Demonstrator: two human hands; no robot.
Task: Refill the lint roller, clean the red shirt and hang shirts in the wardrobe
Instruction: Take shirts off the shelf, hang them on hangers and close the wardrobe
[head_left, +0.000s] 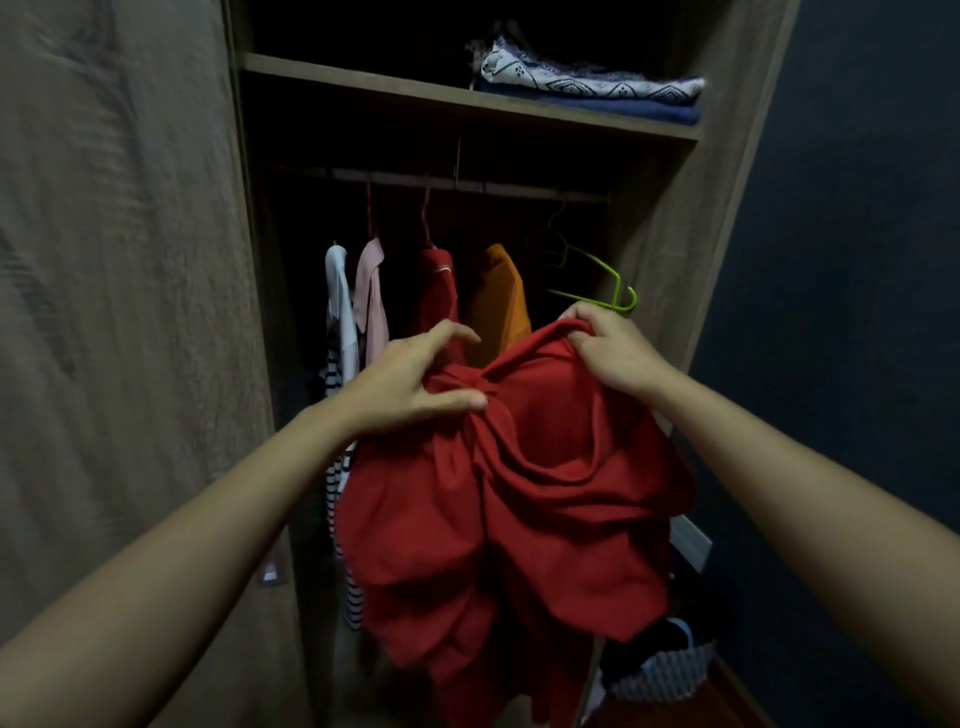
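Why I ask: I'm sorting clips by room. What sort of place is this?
Likely a bedroom, at an open wardrobe: shirts hang from its rail, folded cloths lie on the shelf above, and the right hand grips a red shirt near a green hanger.
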